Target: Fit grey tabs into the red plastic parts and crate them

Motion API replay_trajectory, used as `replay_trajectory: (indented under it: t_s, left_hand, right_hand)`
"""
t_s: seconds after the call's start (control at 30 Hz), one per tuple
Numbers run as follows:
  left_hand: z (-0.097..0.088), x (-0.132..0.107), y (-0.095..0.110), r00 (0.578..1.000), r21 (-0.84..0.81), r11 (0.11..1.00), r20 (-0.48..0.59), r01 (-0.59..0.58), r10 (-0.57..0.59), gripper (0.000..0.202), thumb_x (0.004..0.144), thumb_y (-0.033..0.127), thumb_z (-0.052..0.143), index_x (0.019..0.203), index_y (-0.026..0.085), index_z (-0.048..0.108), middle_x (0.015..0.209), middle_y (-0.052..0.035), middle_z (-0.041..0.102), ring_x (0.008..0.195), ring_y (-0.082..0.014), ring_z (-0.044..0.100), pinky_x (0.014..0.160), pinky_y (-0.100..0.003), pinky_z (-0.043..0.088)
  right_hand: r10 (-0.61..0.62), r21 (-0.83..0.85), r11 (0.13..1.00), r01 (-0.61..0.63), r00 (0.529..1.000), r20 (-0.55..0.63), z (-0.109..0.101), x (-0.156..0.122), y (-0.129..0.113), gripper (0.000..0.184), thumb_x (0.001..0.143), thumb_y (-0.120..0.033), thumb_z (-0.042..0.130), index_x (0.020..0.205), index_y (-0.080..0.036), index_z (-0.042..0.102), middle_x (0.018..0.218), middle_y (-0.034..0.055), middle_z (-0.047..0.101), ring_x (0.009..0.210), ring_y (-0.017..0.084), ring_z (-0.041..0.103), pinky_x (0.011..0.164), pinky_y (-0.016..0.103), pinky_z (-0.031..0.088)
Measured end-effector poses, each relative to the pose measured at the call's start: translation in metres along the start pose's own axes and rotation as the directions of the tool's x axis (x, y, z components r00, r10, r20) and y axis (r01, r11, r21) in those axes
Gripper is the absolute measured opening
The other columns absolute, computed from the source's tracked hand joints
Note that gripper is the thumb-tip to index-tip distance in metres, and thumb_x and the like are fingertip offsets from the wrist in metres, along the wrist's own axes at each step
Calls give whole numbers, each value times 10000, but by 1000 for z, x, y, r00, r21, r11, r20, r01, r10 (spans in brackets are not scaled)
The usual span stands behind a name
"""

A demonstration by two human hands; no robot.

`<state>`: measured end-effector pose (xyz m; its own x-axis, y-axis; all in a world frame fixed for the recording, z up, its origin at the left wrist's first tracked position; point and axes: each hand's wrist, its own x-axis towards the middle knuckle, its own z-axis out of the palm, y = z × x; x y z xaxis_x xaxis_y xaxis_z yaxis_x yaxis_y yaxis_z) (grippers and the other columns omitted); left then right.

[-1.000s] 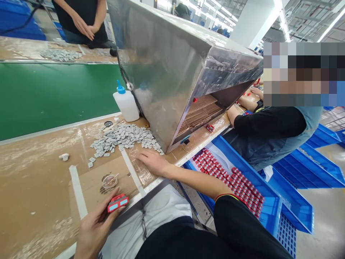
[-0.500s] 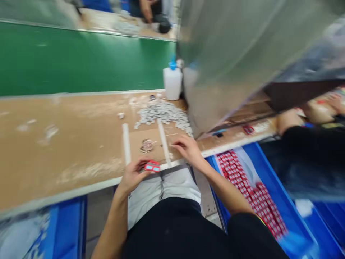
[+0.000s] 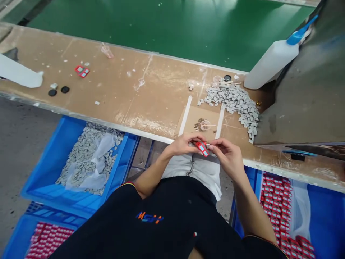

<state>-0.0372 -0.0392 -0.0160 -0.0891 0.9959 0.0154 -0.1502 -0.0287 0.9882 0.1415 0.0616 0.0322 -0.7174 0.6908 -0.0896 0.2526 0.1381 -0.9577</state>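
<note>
My left hand (image 3: 185, 144) is closed on a small red piece with pale blue panels (image 3: 202, 149), held over my lap at the table's front edge. My right hand (image 3: 228, 153) pinches a small grey-white rectangular chip (image 3: 207, 145) between thumb and fingers, right up against the red piece. Whether the chip is touching it or just beside it is hard to tell. Beyond my hands, a small clear cup (image 3: 205, 125) with a thin stick in it rests on a brown-stained cardboard sheet (image 3: 208, 114). A heap of similar grey chips (image 3: 234, 99) spreads behind, to the right.
A white bottle with a blue top (image 3: 272, 64) leans by a large grey panel (image 3: 309, 104) on the right. Another white bottle (image 3: 20, 72) and a red piece (image 3: 82, 71) are at left. Blue bins (image 3: 37, 183) flank me, holding grey chips and red pieces.
My view has swung to the left. The right hand, earlier over the table apart from the left, has come to the red piece with a grey chip. The left hand still holds that piece.
</note>
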Motion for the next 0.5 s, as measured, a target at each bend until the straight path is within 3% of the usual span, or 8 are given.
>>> replay_trajectory:
  t_s: [0.17, 0.37, 0.5]
  left_hand:
    - [-1, 0, 0, 1000, 105, 994, 5, -9, 8, 326, 716, 237, 856, 1010, 157, 738, 985, -71, 769, 895, -185, 732, 833, -292, 571]
    - [-3, -1, -1, 999, 212, 977, 19, -37, 34, 283, 734, 237, 839, 986, 148, 747, 919, -60, 777, 835, -180, 734, 785, -269, 571]
    - [-2, -2, 0, 999, 260, 965, 7, -38, 37, 265, 742, 204, 813, 994, 157, 742, 895, -43, 774, 816, -176, 736, 775, -262, 570]
  right_hand:
    - [-61, -120, 990, 73, 993, 98, -6, 2, -1, 243, 887, -425, 687, 833, -189, 716, 784, 50, 746, 689, 178, 675, 652, 297, 526]
    - [-205, -324, 914, 245, 967, 152, -5, 2, -8, 186, 932, -275, 621, 765, -204, 658, 718, 17, 625, 653, 156, 577, 608, 272, 430]
    - [-237, -381, 882, 278, 960, 152, -1, -2, -10, 182, 952, -219, 573, 783, -210, 640, 730, 21, 596, 668, 166, 570, 621, 279, 422]
